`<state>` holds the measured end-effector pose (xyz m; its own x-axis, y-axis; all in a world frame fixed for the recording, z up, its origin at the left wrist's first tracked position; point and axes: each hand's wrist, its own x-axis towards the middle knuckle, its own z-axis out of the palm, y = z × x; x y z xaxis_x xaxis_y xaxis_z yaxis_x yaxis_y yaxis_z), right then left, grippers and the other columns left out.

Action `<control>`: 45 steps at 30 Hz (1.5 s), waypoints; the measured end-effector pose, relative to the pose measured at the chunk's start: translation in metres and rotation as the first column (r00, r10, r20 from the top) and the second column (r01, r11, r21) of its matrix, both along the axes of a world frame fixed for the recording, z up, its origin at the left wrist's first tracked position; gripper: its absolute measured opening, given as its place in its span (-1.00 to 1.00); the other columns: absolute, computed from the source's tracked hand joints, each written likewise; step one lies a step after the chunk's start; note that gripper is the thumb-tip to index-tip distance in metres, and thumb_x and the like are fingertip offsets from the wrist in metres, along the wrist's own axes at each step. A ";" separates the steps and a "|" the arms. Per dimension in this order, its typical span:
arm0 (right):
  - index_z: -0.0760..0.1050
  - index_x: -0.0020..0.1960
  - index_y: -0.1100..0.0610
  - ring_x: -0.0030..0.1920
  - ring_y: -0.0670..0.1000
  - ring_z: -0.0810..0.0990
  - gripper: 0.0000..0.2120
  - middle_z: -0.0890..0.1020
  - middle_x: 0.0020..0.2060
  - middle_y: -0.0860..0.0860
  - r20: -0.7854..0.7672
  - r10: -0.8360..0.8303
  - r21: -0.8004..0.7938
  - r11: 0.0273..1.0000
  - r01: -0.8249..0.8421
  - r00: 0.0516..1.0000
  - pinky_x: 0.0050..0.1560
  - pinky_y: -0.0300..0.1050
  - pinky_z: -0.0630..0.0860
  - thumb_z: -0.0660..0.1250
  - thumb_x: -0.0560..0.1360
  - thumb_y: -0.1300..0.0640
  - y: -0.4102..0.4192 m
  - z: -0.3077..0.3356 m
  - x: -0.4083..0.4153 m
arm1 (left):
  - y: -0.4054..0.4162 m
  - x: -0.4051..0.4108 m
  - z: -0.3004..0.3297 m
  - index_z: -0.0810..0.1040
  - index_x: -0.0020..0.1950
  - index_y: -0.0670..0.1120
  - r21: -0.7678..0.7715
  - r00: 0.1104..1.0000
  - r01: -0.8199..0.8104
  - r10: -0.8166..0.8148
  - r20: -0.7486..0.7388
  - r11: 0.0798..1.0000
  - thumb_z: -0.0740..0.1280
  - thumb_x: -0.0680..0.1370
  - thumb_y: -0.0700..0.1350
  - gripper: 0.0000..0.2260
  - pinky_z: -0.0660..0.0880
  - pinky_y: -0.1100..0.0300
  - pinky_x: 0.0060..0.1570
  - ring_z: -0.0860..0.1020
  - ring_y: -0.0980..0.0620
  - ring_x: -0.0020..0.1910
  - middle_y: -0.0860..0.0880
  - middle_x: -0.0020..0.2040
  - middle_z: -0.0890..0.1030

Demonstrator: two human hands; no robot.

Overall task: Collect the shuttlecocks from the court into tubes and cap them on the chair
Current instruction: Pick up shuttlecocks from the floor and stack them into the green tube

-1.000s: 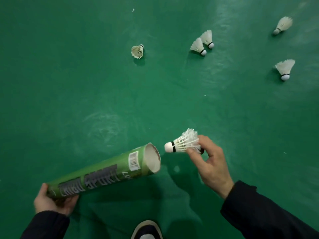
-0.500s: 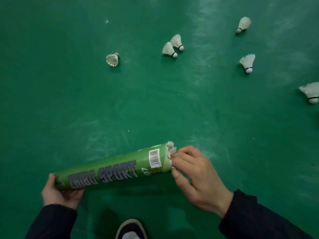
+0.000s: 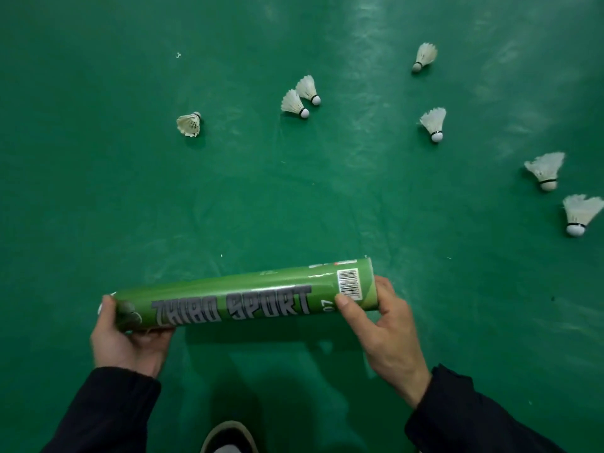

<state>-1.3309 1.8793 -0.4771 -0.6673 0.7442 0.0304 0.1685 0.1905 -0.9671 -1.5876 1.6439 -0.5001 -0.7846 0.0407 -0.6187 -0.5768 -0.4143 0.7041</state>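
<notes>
Green tube (image 3: 248, 297) is held approx. level over the court floor (image 3: 98, 191), gripped at both ends: L hand (image 3: 125, 338) is wrapped round the base, R hand (image 3: 389, 335) is clamped at the open end by the barcode. 7 shuttlecocks (image 3: 295, 103) are left lying on the floor beyond. A shoe tip (image 3: 228, 439) is seen at bottom.

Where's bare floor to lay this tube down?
Free: the wide floor left of the lone shuttlecock, and the strip between the tube and the touching pair. Crowded: the right side, where four shuttlecocks lie scattered.
</notes>
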 end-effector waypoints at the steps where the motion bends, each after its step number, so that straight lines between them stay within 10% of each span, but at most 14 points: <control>1: 0.66 0.04 -0.14 0.08 -0.03 0.60 -0.80 0.64 0.05 -0.24 -0.015 -0.016 -0.022 1.000 0.016 1.000 0.04 -0.21 0.53 0.33 0.53 -0.16 0.004 -0.001 0.004 | 0.004 0.001 0.002 0.48 0.40 0.00 0.009 1.000 0.000 0.000 0.006 1.000 0.44 0.31 0.23 -0.30 0.55 -0.20 0.23 0.62 -0.12 0.26 -0.14 0.34 0.58; 7: 0.73 0.06 0.17 0.06 0.11 0.69 -0.73 0.72 0.08 0.23 -0.208 -0.169 -0.480 0.876 0.050 0.963 0.10 -0.13 0.61 0.47 0.47 0.01 0.033 -0.022 0.025 | 0.001 -0.006 0.004 0.57 0.31 -0.04 -0.113 0.990 0.138 -0.135 0.041 0.984 0.17 0.71 0.08 -0.68 0.62 -0.04 0.05 0.66 -0.09 0.16 -0.16 0.19 0.67; 12: 0.40 0.29 0.55 0.13 0.17 0.57 0.04 0.59 0.15 0.31 -0.164 -0.296 -0.712 0.696 0.094 0.941 0.05 -0.14 0.63 0.69 0.12 -0.12 0.059 -0.051 0.052 | 0.009 0.004 0.020 0.62 0.07 -0.12 -0.449 0.913 0.231 -0.352 -0.207 0.863 0.35 0.64 -0.24 -0.93 0.62 0.20 -0.29 0.64 0.00 -0.17 -0.09 -0.07 0.69; 17: 0.75 -0.04 0.16 0.00 0.06 0.71 -0.77 0.63 0.16 0.21 -0.149 -0.298 -0.842 0.539 0.038 0.943 0.00 -0.13 0.67 0.36 0.45 0.12 0.061 -0.052 0.056 | 0.013 0.016 0.032 0.62 0.02 -0.03 -0.542 0.768 0.264 -0.514 -0.382 0.798 0.39 0.61 -0.25 -0.88 0.60 0.05 -0.06 0.61 0.02 -0.09 0.07 -0.13 0.70; 21: 0.77 -0.08 0.13 0.02 0.09 0.73 -0.60 0.67 0.16 0.21 -0.079 -0.315 -0.867 0.491 0.091 0.946 0.13 -0.04 0.64 0.15 0.65 0.21 0.057 -0.056 0.056 | 0.020 0.024 0.042 0.72 0.12 0.08 -0.496 0.689 0.284 -0.534 -0.490 0.821 0.37 0.59 0.00 -0.83 0.60 0.13 0.16 0.65 0.05 0.08 0.03 0.06 0.73; 26: 0.76 -0.02 0.17 0.14 0.15 0.70 -0.79 0.64 0.24 0.24 -0.141 -0.369 -0.910 0.414 0.026 0.918 0.21 0.05 0.58 0.36 0.49 0.17 0.060 -0.056 0.059 | 0.021 0.032 0.042 0.54 0.40 -0.01 -0.594 0.564 0.326 -0.655 -0.503 0.736 0.09 0.70 0.07 -0.62 0.50 0.01 0.36 0.56 -0.01 0.34 -0.04 0.29 0.64; 29: 0.53 0.32 0.40 0.48 0.33 0.38 -0.50 0.40 0.46 0.35 -0.067 -0.399 -0.965 0.260 0.043 0.914 0.48 0.24 0.34 -0.06 0.72 0.12 0.067 -0.071 0.061 | 0.020 0.032 0.036 0.50 0.45 -0.02 -0.664 0.518 0.265 -0.684 -0.515 0.700 0.06 0.69 0.15 -0.54 0.41 -0.16 0.44 0.50 -0.07 0.42 -0.06 0.37 0.58; 31: 0.36 0.42 0.46 0.56 0.35 0.18 -0.48 0.25 0.52 0.37 -0.039 -0.407 -0.957 0.277 0.082 0.913 0.58 0.28 0.11 -0.11 0.73 0.10 0.062 -0.071 0.061 | 0.023 0.033 0.038 0.48 0.49 -0.04 -0.639 0.532 0.300 -0.680 -0.505 0.709 0.08 0.68 0.16 -0.52 0.39 -0.17 0.47 0.48 -0.06 0.45 -0.07 0.41 0.56; 33: 0.67 0.16 0.31 0.28 0.25 0.62 -0.68 0.50 0.39 0.34 -0.080 -0.373 -0.936 0.346 0.059 0.924 0.32 0.18 0.51 0.32 0.54 0.14 0.066 -0.073 0.066 | 0.025 0.034 0.043 0.44 0.53 -0.09 -0.579 0.572 0.357 -0.661 -0.486 0.733 0.09 0.68 0.15 -0.49 0.41 -0.11 0.47 0.48 -0.02 0.45 -0.07 0.43 0.56; 35: 0.70 0.07 0.30 0.14 0.20 0.70 -0.72 0.57 0.32 0.32 -0.069 -0.316 -0.928 0.367 0.055 0.946 0.16 0.09 0.63 0.27 0.57 0.18 0.064 -0.076 0.065 | 0.026 0.035 0.047 0.42 0.55 -0.10 -0.551 0.585 0.388 -0.659 -0.472 0.739 0.11 0.68 0.14 -0.49 0.45 0.00 0.44 0.51 0.03 0.42 -0.04 0.41 0.58; 39: -0.09 0.49 0.52 0.53 0.38 0.15 -0.45 0.08 0.50 0.49 -0.073 -0.284 -0.916 0.399 0.049 0.956 0.63 0.17 -0.11 -0.22 0.73 0.07 0.059 -0.077 0.068 | 0.033 0.040 0.055 0.49 0.45 0.00 -0.340 0.721 0.421 -0.537 -0.438 0.841 0.49 0.39 0.37 -0.25 0.62 -0.04 0.19 0.63 -0.04 0.23 -0.05 0.24 0.67; 42: 0.52 0.28 0.40 0.12 0.19 0.67 -0.19 0.68 0.14 0.29 0.175 -0.119 -0.782 0.587 0.211 0.977 0.20 0.05 0.60 0.56 0.31 -0.20 0.045 -0.058 0.057 | 0.044 0.041 0.057 0.56 0.31 -0.02 -0.213 0.833 0.333 -0.392 -0.391 0.919 0.64 0.27 0.22 -0.30 0.66 -0.11 0.06 0.69 -0.04 0.09 -0.05 0.10 0.71; 45: 0.54 0.27 0.15 0.20 0.15 0.57 -0.48 0.61 0.25 0.18 0.472 -0.155 -0.325 0.885 0.334 0.868 0.26 0.14 0.48 0.51 0.44 -0.12 0.050 -0.035 0.042 | 0.054 0.046 0.054 0.57 0.27 -0.05 -0.243 0.836 0.304 -0.381 -0.396 0.921 0.49 0.42 -0.01 -0.57 0.66 -0.12 0.02 0.69 -0.01 0.01 -0.05 0.05 0.71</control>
<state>-1.2885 1.9290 -0.5117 -0.3414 0.7750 -0.5319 0.5649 -0.2830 -0.7751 -1.5418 1.6982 -0.4466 -0.9260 0.2851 -0.2473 -0.2863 -0.1037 0.9525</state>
